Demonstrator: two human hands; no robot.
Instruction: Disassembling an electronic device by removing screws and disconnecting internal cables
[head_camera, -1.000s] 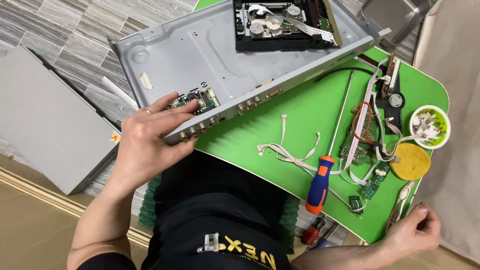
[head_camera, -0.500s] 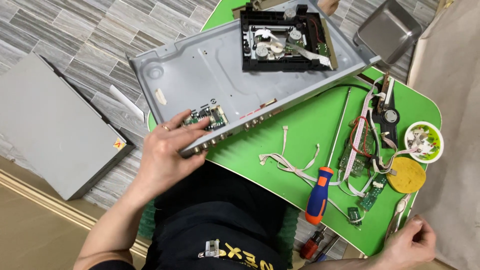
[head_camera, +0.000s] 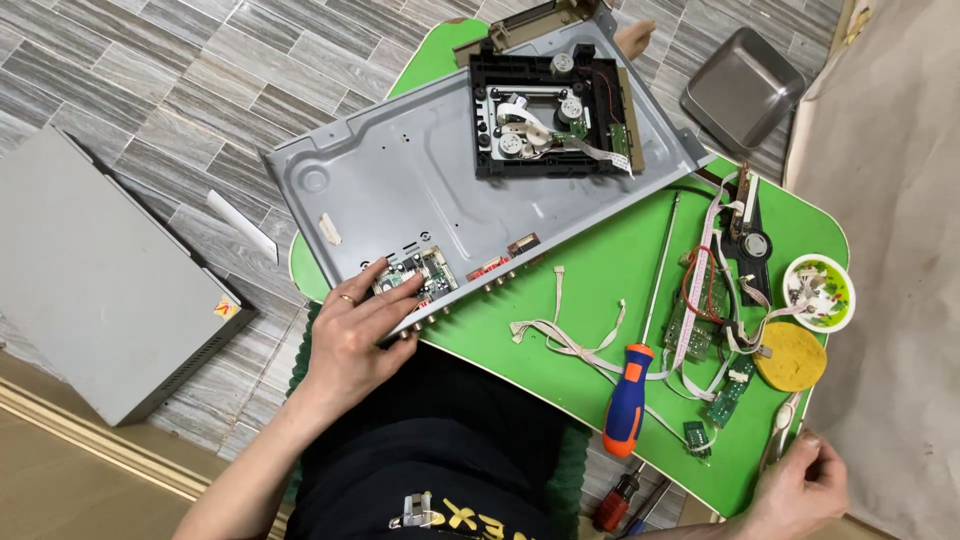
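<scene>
On the floor at far left lies a grey metal cover (head_camera: 95, 290). Next to it, the left hand (head_camera: 355, 335) presses spread fingers onto the small circuit board (head_camera: 415, 275) at the near edge of the grey chassis (head_camera: 400, 180), which rests tilted across the green table (head_camera: 600, 290). A black disc drive (head_camera: 550, 115) sits on the chassis farther back. Ribbon cables (head_camera: 560, 335) and an orange-and-blue screwdriver (head_camera: 628, 395) lie mid-table. At right sit a yellow sponge (head_camera: 790, 357) and a small bowl (head_camera: 820, 292). The right hand (head_camera: 800, 490), at the table's near corner, curls loosely beside metal pliers (head_camera: 780, 430); whether it grips them I cannot tell.
</scene>
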